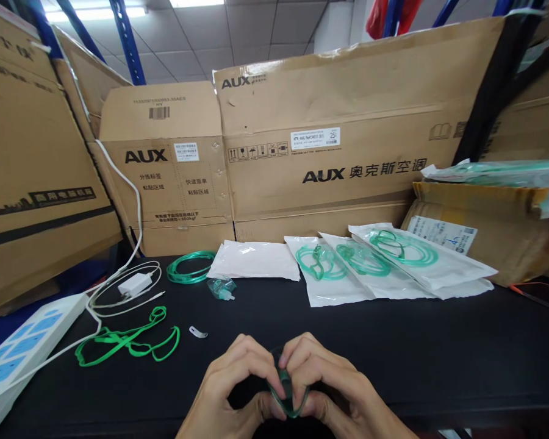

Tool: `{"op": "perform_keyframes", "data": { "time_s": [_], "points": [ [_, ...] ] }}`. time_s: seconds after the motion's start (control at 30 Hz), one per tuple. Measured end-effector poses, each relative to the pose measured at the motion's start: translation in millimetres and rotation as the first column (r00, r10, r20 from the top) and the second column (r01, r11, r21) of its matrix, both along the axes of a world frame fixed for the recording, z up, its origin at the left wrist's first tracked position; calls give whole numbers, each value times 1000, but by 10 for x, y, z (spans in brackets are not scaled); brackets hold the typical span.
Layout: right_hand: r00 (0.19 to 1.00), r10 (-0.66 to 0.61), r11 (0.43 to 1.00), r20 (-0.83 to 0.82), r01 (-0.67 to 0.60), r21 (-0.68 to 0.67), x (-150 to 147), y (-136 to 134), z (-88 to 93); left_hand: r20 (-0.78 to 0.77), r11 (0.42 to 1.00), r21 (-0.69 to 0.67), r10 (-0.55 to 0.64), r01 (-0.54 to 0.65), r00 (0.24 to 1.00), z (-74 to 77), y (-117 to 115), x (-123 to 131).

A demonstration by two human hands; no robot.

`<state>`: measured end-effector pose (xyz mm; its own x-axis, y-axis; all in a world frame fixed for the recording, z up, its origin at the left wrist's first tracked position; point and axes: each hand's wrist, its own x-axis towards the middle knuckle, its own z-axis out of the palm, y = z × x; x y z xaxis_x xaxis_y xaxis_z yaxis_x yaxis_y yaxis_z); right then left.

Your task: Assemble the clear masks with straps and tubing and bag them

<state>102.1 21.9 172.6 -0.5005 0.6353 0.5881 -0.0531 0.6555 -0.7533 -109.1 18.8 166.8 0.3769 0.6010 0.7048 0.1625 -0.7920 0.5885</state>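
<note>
Both hands meet at the bottom middle of the view over a black table (pixel 393 341). My left hand (pixel 231 384) and my right hand (pixel 329 384) are curled, fingertips pinched together on a small clear green-tinted plastic mask piece (pixel 287 393). Most of that piece is hidden by my fingers. A small metal clip (pixel 197 332) lies just beyond my left hand. A green elastic strap (pixel 128 341) lies looped to the left. Farther back sit a coil of green tubing (pixel 190 267) and a small clear connector cup (pixel 222 288).
Three sealed bags holding green tubing (pixel 370 259) fan out at the back right, next to an empty white bag (pixel 256 261). A white charger (pixel 135 284) with cable and a power strip (pixel 22 347) lie left. AUX cardboard boxes (pixel 329 140) wall the back.
</note>
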Motion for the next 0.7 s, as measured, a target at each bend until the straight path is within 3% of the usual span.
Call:
{"op": "perform_keyframes", "data": {
  "time_s": [0.23,0.7],
  "points": [
    [1000,-2,1000,-15,2,16,-9,21,-28,17,999,37,6,-7,1000,3,-23,10],
    [999,30,999,-20,-30,-11,-9,-18,30,-9,994,-102,-47,46,999,-41,-8,8]
  ]
}}
